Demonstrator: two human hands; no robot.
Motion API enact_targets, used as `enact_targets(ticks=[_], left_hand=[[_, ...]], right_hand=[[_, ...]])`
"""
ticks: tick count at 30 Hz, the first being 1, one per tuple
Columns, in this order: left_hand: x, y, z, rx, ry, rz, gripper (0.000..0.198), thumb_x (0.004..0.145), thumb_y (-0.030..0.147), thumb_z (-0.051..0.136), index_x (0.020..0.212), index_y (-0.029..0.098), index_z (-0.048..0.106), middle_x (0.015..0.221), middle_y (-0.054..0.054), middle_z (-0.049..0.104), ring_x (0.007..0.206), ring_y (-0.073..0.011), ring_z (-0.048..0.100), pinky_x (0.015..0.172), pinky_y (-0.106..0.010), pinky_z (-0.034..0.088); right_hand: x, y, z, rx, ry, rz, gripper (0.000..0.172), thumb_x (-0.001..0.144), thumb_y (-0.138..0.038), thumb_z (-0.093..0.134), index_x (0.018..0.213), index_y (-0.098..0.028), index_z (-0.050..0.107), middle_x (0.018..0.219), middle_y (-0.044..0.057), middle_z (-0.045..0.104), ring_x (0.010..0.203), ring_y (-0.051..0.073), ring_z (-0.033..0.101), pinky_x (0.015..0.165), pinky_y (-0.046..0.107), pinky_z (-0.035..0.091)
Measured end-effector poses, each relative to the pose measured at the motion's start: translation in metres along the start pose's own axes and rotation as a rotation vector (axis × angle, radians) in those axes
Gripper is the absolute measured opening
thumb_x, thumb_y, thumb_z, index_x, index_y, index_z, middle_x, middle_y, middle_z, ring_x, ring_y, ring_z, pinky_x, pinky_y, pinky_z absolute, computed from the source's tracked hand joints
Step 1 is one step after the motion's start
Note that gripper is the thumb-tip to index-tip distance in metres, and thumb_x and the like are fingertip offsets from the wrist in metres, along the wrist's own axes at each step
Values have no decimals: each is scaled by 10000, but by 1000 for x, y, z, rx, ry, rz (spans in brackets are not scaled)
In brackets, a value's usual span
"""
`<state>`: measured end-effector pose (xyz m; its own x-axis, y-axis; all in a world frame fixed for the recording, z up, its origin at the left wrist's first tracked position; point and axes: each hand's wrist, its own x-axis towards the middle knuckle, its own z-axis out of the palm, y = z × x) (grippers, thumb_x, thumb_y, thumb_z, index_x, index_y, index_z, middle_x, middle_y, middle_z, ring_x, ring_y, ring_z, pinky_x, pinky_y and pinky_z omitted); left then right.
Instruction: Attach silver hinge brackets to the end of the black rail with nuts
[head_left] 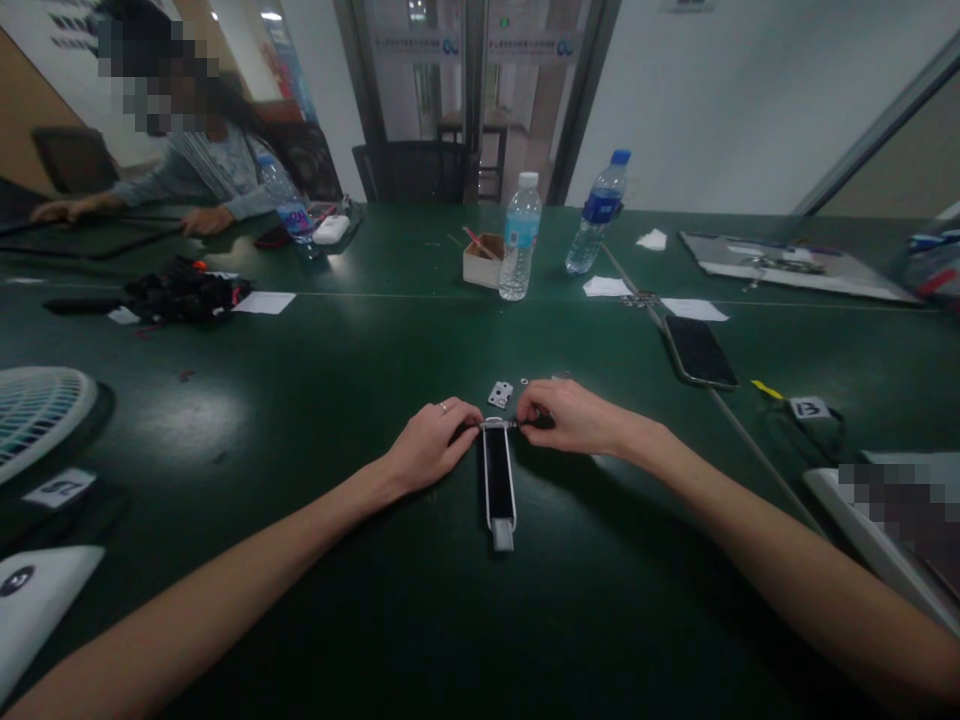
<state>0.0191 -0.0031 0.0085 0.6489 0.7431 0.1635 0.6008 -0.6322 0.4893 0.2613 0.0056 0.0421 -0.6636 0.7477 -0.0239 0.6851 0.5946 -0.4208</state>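
A long black device with a silver frame (499,478) lies on the dark green table (315,400), its metal tip pointing toward me. My left hand (433,442), a ring on one finger, pinches the far end of the device from the left. My right hand (564,416) pinches the same end from the right, fingertips meeting over a small pin-like part. Just beyond the hands lie a small metal plate with holes (500,394) and a tiny washer (523,382).
Two water bottles (519,237) (598,212) and a small open box (482,260) stand mid-table. A phone (699,351) lies to the right, paper slips around it. A fan (34,410) sits at the left. Another person sits at the far left with a bottle (287,205).
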Motion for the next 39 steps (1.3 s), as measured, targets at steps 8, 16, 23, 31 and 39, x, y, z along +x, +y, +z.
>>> enact_targets(ticks=[8, 16, 23, 31, 39], left_hand=[[0, -2, 2, -6, 26, 36, 149, 947, 192, 481, 1049, 155, 583, 983, -58, 603, 844, -182, 568, 768, -350, 480], [0, -3, 3, 10, 21, 11, 150, 944, 202, 485, 1050, 173, 587, 974, -50, 605, 843, -185, 570, 768, -350, 484], [0, -2, 2, 5, 10, 1, 160, 947, 213, 473, 1056, 175, 584, 983, -55, 605, 848, -191, 573, 772, -359, 491], [0, 0, 1, 5, 7, 6, 147, 947, 198, 476, 1045, 171, 582, 989, -50, 606, 849, -185, 572, 777, -350, 486], [0, 0, 1, 0, 15, 21, 135, 944, 186, 489, 1039, 162, 581, 985, -51, 605, 847, -183, 569, 769, -347, 485]], right_hand=[[1, -3, 1, 12, 20, -5, 80, 821, -227, 561, 838, -155, 591, 836, 42, 587, 720, 136, 519, 667, 278, 394], [2, -4, 6, 28, 52, -16, 104, 838, -242, 559, 881, -156, 599, 856, 47, 585, 750, 145, 524, 684, 282, 398], [2, -2, 7, -1, 53, -20, 141, 827, -273, 587, 906, -158, 610, 891, 53, 593, 783, 159, 538, 711, 296, 411], [1, -6, 6, -11, 48, -2, 127, 848, -262, 566, 893, -154, 615, 886, 61, 598, 782, 162, 538, 706, 298, 414], [0, -5, 7, -12, 46, 3, 147, 846, -277, 569, 910, -149, 606, 900, 59, 592, 783, 158, 533, 704, 296, 410]])
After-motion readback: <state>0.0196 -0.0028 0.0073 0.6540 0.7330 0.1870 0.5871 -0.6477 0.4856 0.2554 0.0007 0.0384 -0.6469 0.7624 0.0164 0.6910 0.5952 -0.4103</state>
